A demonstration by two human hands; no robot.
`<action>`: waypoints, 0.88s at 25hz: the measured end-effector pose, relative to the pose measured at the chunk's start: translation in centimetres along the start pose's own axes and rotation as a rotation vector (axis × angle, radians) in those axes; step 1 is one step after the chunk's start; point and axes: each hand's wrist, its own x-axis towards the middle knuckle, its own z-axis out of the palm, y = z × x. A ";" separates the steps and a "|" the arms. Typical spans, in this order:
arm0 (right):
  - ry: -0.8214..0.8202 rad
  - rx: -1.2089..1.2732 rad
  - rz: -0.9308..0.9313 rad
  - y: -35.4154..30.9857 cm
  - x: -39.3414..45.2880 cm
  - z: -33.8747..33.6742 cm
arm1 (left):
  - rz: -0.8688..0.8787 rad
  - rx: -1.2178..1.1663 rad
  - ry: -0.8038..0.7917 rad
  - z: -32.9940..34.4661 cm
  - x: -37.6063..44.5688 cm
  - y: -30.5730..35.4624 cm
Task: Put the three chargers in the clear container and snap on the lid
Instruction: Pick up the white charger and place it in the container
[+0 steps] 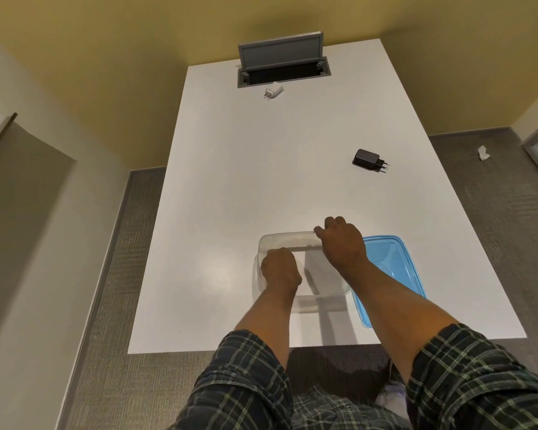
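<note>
The clear container (pixel 280 235) stands on the white table (pixel 230 181) near its front edge. My left hand (pixel 280 268) is curled knuckles-up over the container's left part; what its fingers hold is hidden. My right hand (pixel 343 243) grips the container's far right corner, with the thumb along the rim. The blue lid (pixel 392 259) lies flat just right of the container, partly under my right forearm. A black charger (pixel 368 160) lies at mid-right of the table. A white charger (pixel 274 92) lies at the far end. No third charger shows.
An open grey cable box (pixel 281 62) with its flap raised is set into the table's far end, right behind the white charger. A white scrap (pixel 482 153) lies on the grey carpet to the right. Walls stand close on the left and at the back.
</note>
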 end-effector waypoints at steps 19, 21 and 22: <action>0.075 0.024 -0.009 0.2 -0.4 1.0 | 0.273 0.162 0.233 -2.5 1.3 -1.6; 0.086 0.049 -0.004 0.3 -0.5 1.2 | 0.322 0.067 0.342 -3.2 1.1 -2.5; 0.089 0.061 -0.004 0.3 -0.5 1.3 | 0.324 0.020 0.416 -3.3 1.2 -3.0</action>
